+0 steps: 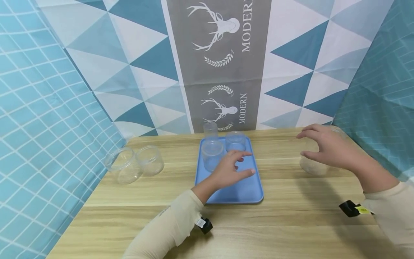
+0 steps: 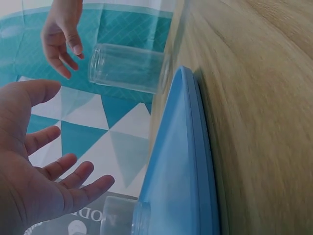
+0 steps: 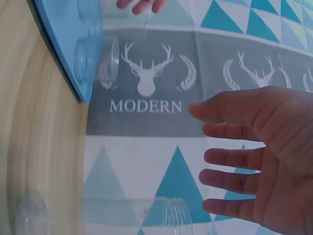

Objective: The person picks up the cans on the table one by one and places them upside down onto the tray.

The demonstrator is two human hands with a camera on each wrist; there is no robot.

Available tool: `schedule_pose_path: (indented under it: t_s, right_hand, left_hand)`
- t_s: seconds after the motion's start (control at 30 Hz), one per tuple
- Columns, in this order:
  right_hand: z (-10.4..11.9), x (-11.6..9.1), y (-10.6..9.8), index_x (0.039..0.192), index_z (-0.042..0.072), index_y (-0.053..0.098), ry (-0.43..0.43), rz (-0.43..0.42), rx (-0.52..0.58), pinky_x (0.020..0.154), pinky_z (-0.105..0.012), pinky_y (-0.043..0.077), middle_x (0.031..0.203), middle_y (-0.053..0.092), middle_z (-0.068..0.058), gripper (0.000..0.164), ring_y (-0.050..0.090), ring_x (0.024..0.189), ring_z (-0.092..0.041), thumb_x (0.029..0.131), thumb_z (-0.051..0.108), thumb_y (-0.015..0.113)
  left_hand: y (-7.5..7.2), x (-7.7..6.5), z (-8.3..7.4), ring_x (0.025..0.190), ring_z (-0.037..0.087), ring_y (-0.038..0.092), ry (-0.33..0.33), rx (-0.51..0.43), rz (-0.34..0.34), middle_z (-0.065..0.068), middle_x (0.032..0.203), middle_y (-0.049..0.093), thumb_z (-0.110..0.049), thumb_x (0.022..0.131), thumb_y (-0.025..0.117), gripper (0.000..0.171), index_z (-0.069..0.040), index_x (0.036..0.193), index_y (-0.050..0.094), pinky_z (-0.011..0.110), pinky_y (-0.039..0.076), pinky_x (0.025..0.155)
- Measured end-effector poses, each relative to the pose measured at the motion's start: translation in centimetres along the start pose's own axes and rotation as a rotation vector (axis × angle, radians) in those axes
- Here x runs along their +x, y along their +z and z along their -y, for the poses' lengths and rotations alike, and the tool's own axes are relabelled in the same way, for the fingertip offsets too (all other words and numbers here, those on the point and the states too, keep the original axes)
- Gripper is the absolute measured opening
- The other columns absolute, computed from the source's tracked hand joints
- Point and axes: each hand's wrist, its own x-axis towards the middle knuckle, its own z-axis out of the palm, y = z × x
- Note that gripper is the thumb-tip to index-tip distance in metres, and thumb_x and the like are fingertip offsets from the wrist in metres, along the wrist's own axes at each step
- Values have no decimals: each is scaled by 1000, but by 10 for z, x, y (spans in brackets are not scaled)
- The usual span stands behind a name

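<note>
My left hand [image 1: 228, 171] hovers over a blue tray [image 1: 240, 194] with its fingers spread and nothing in its grasp. On the tray stand a wide clear jar [image 1: 211, 158], a low clear jar [image 1: 235, 140] and a narrow taller one [image 1: 210, 130] at the back. Over to the right, my right hand [image 1: 330, 147] is beside a tall clear jar [image 1: 312, 167] on the table, overlapping its upper part in the head view. The left wrist view shows this jar [image 2: 128, 67] upright, the right hand's fingertips near its rim. Both palms are bare.
Left of the tray, two clear jars [image 1: 150, 162] [image 1: 124, 169] stand close together on the wooden table [image 1: 161, 196]. A patterned cloth [image 1: 223, 72] hangs behind the table's back edge, with blue cloths on both sides.
</note>
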Motion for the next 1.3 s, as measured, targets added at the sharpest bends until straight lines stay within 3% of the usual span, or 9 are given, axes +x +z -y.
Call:
schedule_pose_path:
  t_s: [0.27, 0.47, 0.7, 0.87, 1.3]
  right_hand:
    - [-14, 1, -5, 119, -4, 62, 87, 128, -4, 87, -65, 43, 126, 49, -32, 50, 47, 113, -51, 75, 11, 82]
    - [-25, 3, -11, 126, -5, 57, 134, 174, 3, 90, -68, 39, 134, 40, -35, 59, 39, 119, -56, 75, 13, 82]
    - [-42, 4, -14, 133, -2, 52, 168, 247, -4, 89, -73, 38, 142, 29, -39, 76, 34, 122, -61, 69, 20, 87]
    - [-49, 8, -17, 136, -2, 48, 191, 297, -3, 86, -73, 39, 142, 24, -42, 79, 31, 121, -65, 71, 21, 87]
    - [-69, 14, -19, 136, -6, 46, 263, 379, 53, 85, -73, 40, 139, 24, -44, 80, 26, 123, -64, 72, 21, 85]
  left_hand:
    - [10, 4, -1, 118, 23, 54, -33, -21, 4, 0, 134, 50, -39, 87, 72, 55, -23, 137, 56, 28, 52, 85]
    - [14, 7, -1, 120, 25, 54, -49, -77, 5, 2, 135, 50, -36, 88, 72, 55, -22, 138, 55, 29, 52, 86]
    - [21, 12, 2, 121, 26, 54, -57, -133, 21, 2, 136, 49, -35, 87, 73, 56, -21, 139, 55, 26, 51, 87]
    - [25, 14, 2, 120, 23, 55, -72, -159, 20, 1, 136, 48, -35, 87, 73, 58, -20, 140, 54, 23, 51, 84]
    - [36, 19, 3, 119, 23, 56, -177, -377, -23, 0, 133, 53, -29, 87, 74, 52, -21, 136, 57, 25, 54, 79]
